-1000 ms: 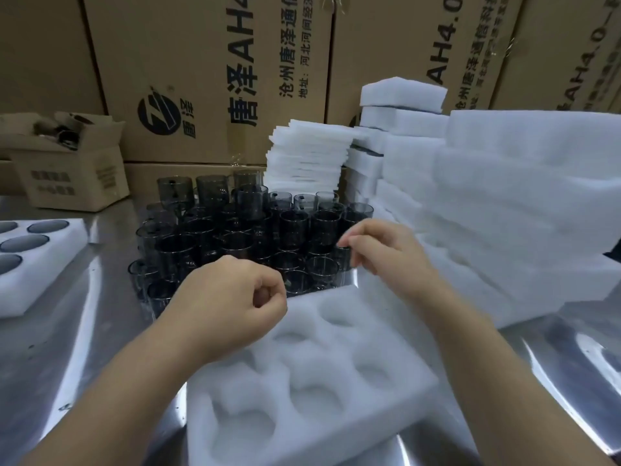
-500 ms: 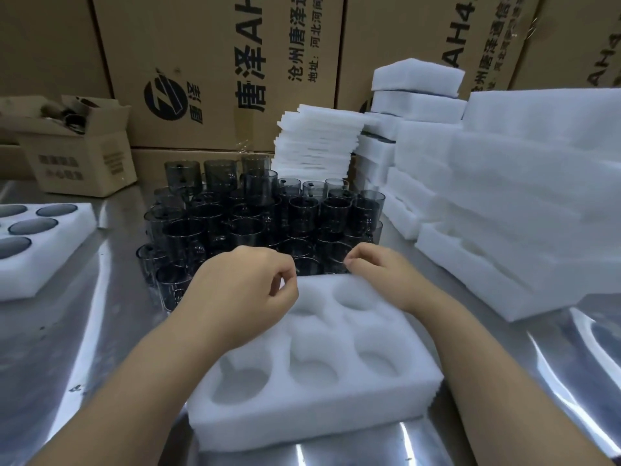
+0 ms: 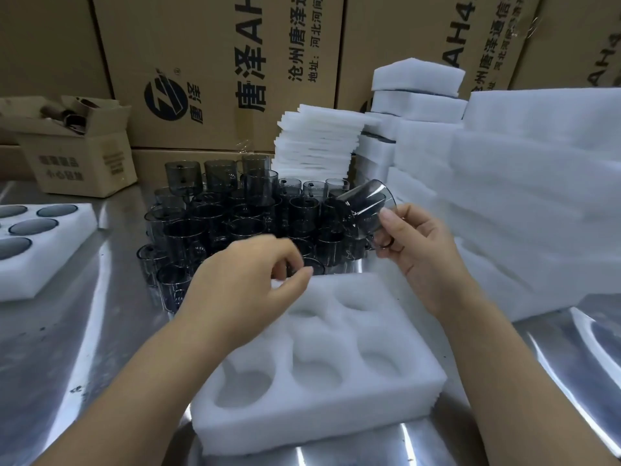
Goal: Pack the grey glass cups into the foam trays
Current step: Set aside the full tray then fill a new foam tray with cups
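Note:
A white foam tray (image 3: pixel 316 412) with several round pockets, none holding a cup, lies on the steel table in front of me. Behind it stands a dense cluster of grey glass cups (image 3: pixel 232 216). My right hand (image 3: pixel 423 250) holds one grey cup (image 3: pixel 366 206) tilted in the air above the cluster's right edge, fingers around its lower part. My left hand (image 3: pixel 248 280) hovers over the tray's far left corner at the front cups, thumb and fingers curled close together; whether it grasps a cup I cannot tell.
A second foam tray (image 3: pixel 50 257) filled with cups sits at the left. Stacks of foam trays (image 3: pixel 524 203) and foam sheets (image 3: pixel 319 142) fill the right and back. A small open carton (image 3: pixel 77 153) and large cartons (image 3: pixel 215 62) line the rear.
My right hand has lifted a cup out of the cluster and tilted it. The left hand moved slightly forward toward the front cups. The tray lies flat where it was set.

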